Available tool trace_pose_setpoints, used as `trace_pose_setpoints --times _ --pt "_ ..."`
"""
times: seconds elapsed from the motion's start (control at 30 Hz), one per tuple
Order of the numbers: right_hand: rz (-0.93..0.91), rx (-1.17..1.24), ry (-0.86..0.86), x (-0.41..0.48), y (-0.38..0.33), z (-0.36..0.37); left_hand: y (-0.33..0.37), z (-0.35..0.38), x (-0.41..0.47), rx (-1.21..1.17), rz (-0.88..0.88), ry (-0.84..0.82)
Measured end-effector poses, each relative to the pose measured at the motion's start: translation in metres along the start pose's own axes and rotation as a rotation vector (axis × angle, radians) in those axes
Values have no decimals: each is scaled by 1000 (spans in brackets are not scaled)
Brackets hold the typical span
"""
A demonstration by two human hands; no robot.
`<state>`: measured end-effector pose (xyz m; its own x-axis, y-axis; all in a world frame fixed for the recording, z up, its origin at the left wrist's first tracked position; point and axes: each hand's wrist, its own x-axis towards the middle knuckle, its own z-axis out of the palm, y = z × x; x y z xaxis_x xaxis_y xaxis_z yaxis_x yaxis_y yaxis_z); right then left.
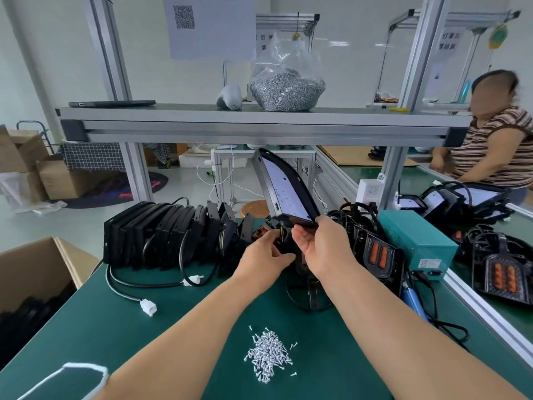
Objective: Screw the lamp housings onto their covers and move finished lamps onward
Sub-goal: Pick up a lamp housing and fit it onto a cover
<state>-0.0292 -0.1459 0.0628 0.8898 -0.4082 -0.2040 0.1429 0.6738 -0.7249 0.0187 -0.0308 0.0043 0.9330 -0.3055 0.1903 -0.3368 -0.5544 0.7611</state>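
Observation:
My right hand (318, 243) grips the lower edge of a black lamp cover (284, 187) with a white LED board, held tilted up above the green bench. My left hand (266, 251) reaches to the wires and connector (281, 230) hanging under that cover, fingers curled around them. A row of black lamp housings (161, 232) stands on edge at the left, cables trailing to white plugs (148, 307). A heap of small silver screws (269, 355) lies near the bench's front. Finished lamps (467, 197) sit at the far right.
A teal power box (418, 241) stands right of my hands, with lamp parts showing orange lenses (377, 252) beside it. An open cardboard box (34, 272) sits at the left. A shelf above carries a bag of screws (287, 88). A person in a striped shirt (496, 151) works at the right.

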Motion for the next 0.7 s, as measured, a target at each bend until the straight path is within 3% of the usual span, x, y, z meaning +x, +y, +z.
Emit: trace_pose_setpoints --times 0.27,0.5,0.7 --pt "-7 -1 -75 -7 -20 1 -5 12 12 -196 -253 -45" --pt "-36 -4 -42 -1 -30 -13 8 -3 17 -438 -112 163" --pt "-17 -27 -24 3 -26 -24 15 -10 16 -328 -32 254"
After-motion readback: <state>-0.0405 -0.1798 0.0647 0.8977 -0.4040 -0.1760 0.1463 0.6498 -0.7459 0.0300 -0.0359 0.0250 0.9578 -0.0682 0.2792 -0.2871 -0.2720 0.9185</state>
